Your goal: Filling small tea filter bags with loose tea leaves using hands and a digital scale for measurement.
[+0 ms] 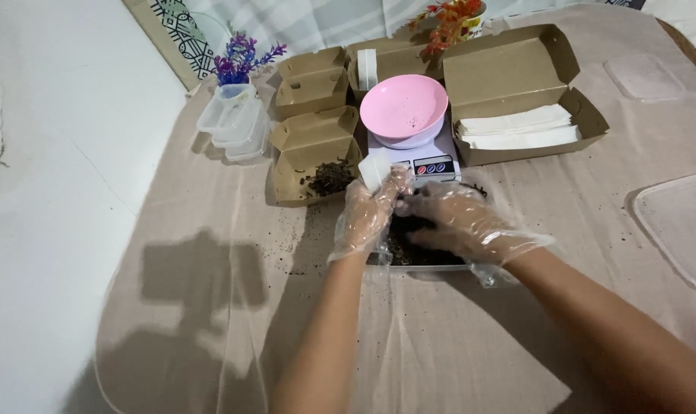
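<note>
While both gloved hands hide most of the clear tray [409, 264] of dark crumbs, left hand [366, 217] grips a white cup [376, 169]; right hand's [459, 222] grip is unclear; open table [440, 345] nearer

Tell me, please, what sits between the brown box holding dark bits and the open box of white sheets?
In the head view, a white scale carrying a pink bowl stands between them.

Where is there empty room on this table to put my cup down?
Bare cloth lies near the table's front edge, between the arms, and right of the right hand, before the clear lid. Around the scale and cardboard boxes it is crowded.
</note>
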